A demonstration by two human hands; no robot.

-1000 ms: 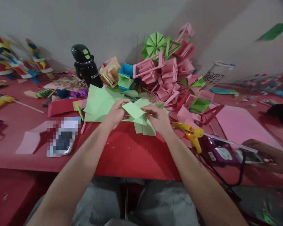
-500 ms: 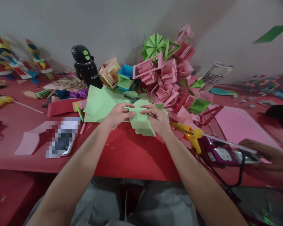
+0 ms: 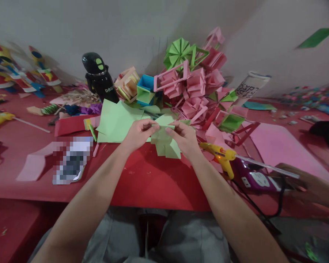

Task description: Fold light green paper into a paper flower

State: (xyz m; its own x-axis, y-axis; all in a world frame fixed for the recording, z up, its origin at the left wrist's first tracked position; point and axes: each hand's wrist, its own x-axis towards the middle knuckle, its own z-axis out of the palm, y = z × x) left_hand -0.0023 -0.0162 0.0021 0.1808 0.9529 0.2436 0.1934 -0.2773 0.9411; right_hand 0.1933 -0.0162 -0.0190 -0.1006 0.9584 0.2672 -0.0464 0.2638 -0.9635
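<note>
Between my two hands is a small piece of light green paper [image 3: 162, 126], its upper edge running level from one thumb to the other like a fold. My left hand [image 3: 137, 135] pinches its left end with thumb and fingers. The right end is gripped the same way by my right hand [image 3: 185, 138]. Several loose light green paper pieces [image 3: 166, 149] lie just under the hands on the red tabletop [image 3: 156, 182]. Larger light green sheets [image 3: 117, 122] spread to the left of my left hand.
Folded pink paper pieces [image 3: 196, 82] are heaped at the back, near a black bottle [image 3: 101, 82]. A yellow glue gun [image 3: 220, 155] lies to the right by a purple power strip [image 3: 252, 177]. Another person's hand [image 3: 308, 182] is at far right. A phone [image 3: 74, 160] lies left.
The paper between my hands was seen flat and now shows a narrow level edge. My thumbs have come closer to that edge. The other person's hand has shifted slightly at the right.
</note>
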